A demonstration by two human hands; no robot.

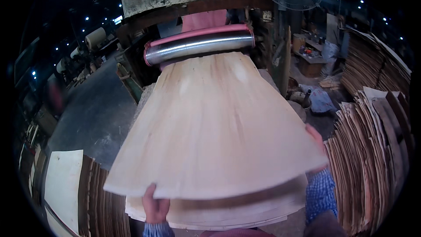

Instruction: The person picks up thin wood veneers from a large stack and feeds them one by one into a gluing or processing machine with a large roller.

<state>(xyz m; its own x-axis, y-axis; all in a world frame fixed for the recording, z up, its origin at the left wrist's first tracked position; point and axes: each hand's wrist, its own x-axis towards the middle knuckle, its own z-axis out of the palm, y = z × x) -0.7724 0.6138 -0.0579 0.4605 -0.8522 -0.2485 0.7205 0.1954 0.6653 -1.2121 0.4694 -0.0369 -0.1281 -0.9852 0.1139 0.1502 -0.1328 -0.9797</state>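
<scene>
At frame centre, a left hand (154, 205) and right hand (316, 137) grip a veneer sheet (215, 127) at the steel roller (199, 46), next needing a level lift onto the stack (210, 217) below.

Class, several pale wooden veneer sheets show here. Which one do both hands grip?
The top pale veneer sheet, running out from the metal roller. The left hand and right hand grip its near edge; the others lie stacked beneath.

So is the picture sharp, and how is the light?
Head view: the near edge of the sheet is motion-blurred; the roller shows bright glare; the background is dark with small lamps; fisheye bends edges near the rim; left hand fairly sharp.
</scene>
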